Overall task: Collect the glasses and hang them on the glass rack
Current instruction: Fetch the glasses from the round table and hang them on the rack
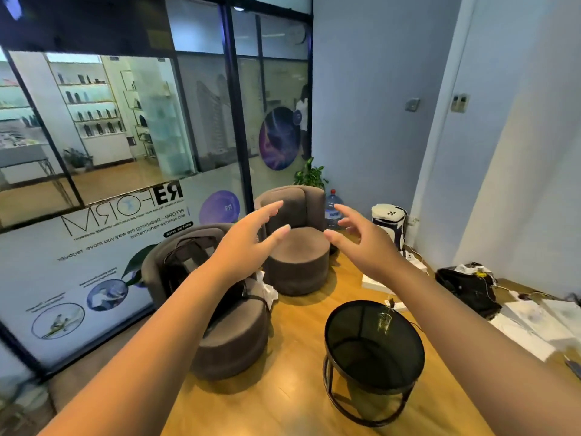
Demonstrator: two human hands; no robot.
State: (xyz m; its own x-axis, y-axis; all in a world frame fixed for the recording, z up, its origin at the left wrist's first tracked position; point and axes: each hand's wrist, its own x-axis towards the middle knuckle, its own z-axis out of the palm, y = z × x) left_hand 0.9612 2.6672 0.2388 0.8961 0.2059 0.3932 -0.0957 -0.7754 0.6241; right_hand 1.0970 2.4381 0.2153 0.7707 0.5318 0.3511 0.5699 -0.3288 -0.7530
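Note:
A clear glass (pixel 384 319) stands on the far side of a round black side table (pixel 361 357), low and right of centre. Both arms reach out in front of me at chest height, well above and beyond the table. My left hand (pixel 251 237) is open, fingers spread and palm turned right. My right hand (pixel 361 240) is open too, fingers spread and palm turned left. The hands face each other with a gap between them and hold nothing. No glass rack is in sight.
Two round brown armchairs (pixel 295 247) (pixel 232 335) stand left of the table, the nearer one holding a black bag (pixel 195 262). A glass wall with posters (pixel 94 247) runs along the left. A water bottle (pixel 333 209), a white bag (pixel 390 221), a black bag (pixel 468 287) and papers (pixel 534 322) lie along the right wall.

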